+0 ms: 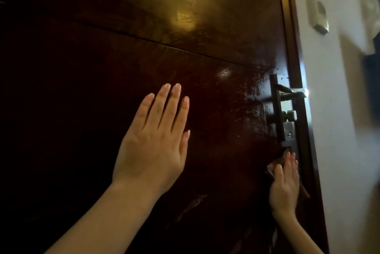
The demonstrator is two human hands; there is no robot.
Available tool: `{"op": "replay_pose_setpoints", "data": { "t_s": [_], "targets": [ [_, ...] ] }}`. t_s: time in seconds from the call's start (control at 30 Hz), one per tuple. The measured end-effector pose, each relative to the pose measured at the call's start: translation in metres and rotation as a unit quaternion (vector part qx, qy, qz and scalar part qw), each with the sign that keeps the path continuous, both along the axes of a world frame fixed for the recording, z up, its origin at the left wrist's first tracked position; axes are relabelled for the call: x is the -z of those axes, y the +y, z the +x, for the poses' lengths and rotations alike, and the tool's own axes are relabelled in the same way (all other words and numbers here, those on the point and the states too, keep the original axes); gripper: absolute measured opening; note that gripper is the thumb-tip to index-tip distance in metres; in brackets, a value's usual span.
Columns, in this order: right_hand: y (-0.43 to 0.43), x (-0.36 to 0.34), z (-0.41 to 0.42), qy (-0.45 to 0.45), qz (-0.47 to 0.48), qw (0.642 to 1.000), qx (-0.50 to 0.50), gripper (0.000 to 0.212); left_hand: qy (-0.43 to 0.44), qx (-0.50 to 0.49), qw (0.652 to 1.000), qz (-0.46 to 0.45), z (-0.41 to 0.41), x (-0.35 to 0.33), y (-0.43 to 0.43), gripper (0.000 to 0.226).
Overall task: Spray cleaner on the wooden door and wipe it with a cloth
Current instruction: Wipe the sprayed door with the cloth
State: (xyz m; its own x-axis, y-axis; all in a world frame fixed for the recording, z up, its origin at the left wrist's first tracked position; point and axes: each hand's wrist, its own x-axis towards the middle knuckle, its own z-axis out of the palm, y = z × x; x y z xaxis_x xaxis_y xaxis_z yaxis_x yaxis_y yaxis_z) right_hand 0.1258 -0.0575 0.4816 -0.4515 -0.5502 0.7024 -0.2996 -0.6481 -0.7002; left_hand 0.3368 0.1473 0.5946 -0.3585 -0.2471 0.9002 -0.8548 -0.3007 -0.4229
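A dark, glossy wooden door [205, 17] fills most of the view, with wet-looking streaks on its surface. My left hand [156, 140] lies flat on the door near its middle, fingers straight and together. My right hand [284, 185] presses a dark cloth [276, 162] flat against the door near its right edge, just below the handle plate. Only the cloth's edges show around my fingers. No spray bottle is in view.
A metal lever handle [292, 91] and a lock knob [290, 115] sit on a long plate at the door's right edge. Beyond that edge is a white wall [333, 130] carrying a small box-like fitting [317, 15].
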Motion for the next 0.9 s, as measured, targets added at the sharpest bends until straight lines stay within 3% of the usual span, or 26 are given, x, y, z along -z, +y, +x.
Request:
{"op": "replay_pose_setpoints", "data": {
  "t_s": [0.1,0.23,0.4,0.57,0.73,0.8,0.9],
  "targets": [
    [0.021,-0.012,0.020,0.009,0.015,1.000,0.003,0.066,0.002,-0.003,1.000,0.001,-0.001,0.000,0.000,0.058],
    [0.051,-0.020,0.055,0.085,-0.081,0.993,0.003,0.061,-0.003,-0.013,1.000,0.004,-0.001,0.000,0.001,0.057],
    [0.026,-0.001,0.026,0.155,-0.143,0.977,0.014,0.057,-0.004,-0.013,1.000,0.007,0.000,0.003,0.002,0.057],
    [-0.022,0.032,-0.026,0.050,-0.005,0.999,0.013,0.059,-0.010,-0.033,0.999,-0.002,0.000,0.002,0.002,0.057],
    [-0.033,0.020,-0.036,0.000,0.060,0.998,0.031,0.058,-0.014,-0.039,0.999,-0.008,-0.001,0.002,0.000,0.057],
    [-0.026,0.009,-0.029,-0.002,0.068,0.998,0.020,0.052,-0.016,-0.044,0.999,-0.012,-0.002,0.000,0.000,0.057],
    [-0.006,-0.017,-0.005,0.036,0.013,0.999,-0.008,0.065,-0.013,-0.046,0.999,-0.003,-0.002,0.001,0.000,0.057]
  ]
}}
